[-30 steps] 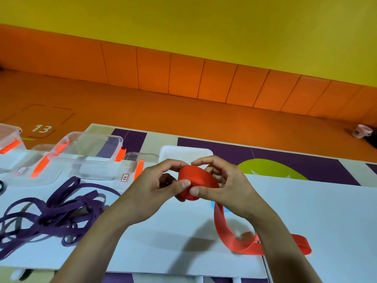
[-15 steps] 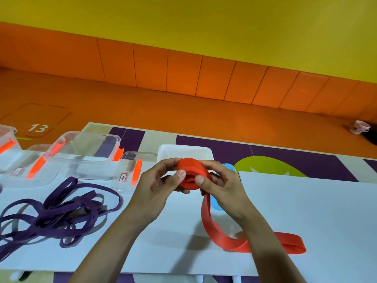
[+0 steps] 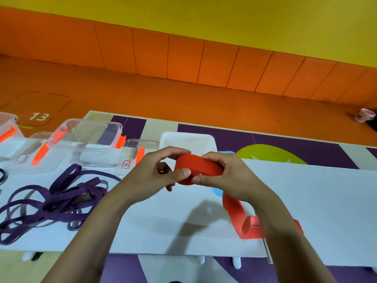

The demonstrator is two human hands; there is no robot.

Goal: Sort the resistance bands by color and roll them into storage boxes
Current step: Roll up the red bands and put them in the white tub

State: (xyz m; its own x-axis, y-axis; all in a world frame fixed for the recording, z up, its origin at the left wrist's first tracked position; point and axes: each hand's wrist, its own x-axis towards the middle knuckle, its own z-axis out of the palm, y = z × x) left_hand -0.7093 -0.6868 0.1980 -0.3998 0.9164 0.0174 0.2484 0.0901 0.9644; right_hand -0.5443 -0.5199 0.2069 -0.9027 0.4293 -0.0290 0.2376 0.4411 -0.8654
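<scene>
Both pinching red band coil [image 3: 199,169]: left hand [image 3: 150,178], right hand [image 3: 232,176]. Keep wraps tight, edges aligned, tail [image 3: 234,211] untwisted.

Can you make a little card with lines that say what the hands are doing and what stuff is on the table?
left hand: pinches the rolled part of the red band
right hand: grips the same roll
loose tail: hangs down and curls on the white table
purple bands: tangled heap, on the left
clear boxes: behind the purple heap, orange clips
white tray: behind the hands
</scene>
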